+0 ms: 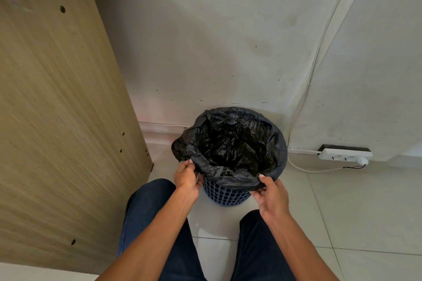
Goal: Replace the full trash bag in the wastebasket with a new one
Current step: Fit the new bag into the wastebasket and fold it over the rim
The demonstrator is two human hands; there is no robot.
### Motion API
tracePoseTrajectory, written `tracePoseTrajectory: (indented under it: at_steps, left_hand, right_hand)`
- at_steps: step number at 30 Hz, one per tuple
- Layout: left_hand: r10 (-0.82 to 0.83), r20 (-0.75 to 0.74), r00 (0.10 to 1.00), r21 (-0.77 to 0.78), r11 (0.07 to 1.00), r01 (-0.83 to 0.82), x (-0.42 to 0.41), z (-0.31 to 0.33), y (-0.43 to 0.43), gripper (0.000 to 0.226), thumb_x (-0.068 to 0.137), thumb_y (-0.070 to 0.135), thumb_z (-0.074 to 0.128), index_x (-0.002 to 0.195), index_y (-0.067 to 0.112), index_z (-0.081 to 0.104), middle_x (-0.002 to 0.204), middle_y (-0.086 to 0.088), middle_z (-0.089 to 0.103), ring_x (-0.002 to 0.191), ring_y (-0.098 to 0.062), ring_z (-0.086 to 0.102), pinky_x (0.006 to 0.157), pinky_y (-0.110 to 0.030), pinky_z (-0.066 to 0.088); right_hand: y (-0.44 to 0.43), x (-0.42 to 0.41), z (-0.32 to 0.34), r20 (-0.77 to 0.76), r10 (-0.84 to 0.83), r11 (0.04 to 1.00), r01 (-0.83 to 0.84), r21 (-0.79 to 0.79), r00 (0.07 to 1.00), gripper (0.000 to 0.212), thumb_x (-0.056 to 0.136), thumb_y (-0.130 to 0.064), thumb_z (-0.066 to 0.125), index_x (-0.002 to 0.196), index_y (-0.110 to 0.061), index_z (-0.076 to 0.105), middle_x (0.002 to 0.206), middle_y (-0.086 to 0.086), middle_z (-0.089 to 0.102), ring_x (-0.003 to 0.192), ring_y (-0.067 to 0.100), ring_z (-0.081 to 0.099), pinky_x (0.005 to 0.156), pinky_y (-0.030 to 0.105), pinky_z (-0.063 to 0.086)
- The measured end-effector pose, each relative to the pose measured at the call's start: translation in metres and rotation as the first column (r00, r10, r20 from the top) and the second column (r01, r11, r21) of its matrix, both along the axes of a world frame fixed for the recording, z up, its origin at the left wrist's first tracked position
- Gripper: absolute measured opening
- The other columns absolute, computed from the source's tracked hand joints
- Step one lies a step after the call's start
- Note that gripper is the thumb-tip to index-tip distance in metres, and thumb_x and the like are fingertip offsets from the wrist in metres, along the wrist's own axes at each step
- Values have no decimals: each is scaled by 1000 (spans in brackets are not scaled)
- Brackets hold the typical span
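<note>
Gripping one black bag (230, 143) rim, two hands, left (187, 175), right (271, 191), one wastebasket (226, 195)

The floor (342, 212) is pale tile with thin grout lines, one running from 12 to 6 o'clock on the right side, others crossing it low down. A blue lattice basket (225, 195) stands on it near the middle, close to the wall's foot, lined with a black bag (230, 143). At the basket's 3 o'clock, well apart, a white power strip (344, 155) lies along the wall. A white cable (303, 167) curves over the tiles from the strip's side toward the basket. At 9 o'clock, a wood-grain panel (57, 121) stands on the floor, its corner near the basket.
</note>
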State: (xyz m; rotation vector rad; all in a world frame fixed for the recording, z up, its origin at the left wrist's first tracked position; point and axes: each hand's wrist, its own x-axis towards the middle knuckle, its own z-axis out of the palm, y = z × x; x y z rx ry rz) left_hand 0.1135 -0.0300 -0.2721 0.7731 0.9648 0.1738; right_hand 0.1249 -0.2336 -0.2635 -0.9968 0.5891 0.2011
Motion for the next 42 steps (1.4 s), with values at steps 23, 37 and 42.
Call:
tracePoseTrajectory:
  at_steps: [23,37,42]
  left_hand:
    - [-83,30,996,148,986,78,4,-2,31,17,105,5,46,115,4,59,98,-9,65,84,-19,63,64,-32,53]
    - [-180,17,983,377,912,161,19,8,54,38,89,20,76,117,2,57,111,-16,69,101,-27,69,85,-42,60]
    - [-220,6,975,319,925,207,10,9,47,10,93,11,67,95,1,69,98,-13,73,88,-21,70,69,-29,60]
  right_hand:
    - [-30,35,17,7,271,959,-270,-84,963,19,97,2,52,113,-3,59,113,17,68,102,28,66,67,35,63]
    - [-31,46,17,10,308,942,-304,-142,951,18,99,-1,51,116,-3,59,116,16,68,106,29,66,69,36,63]
    - [-28,51,15,39,156,974,-147,-173,987,12,97,-6,60,101,5,63,117,24,68,103,29,69,76,37,61]
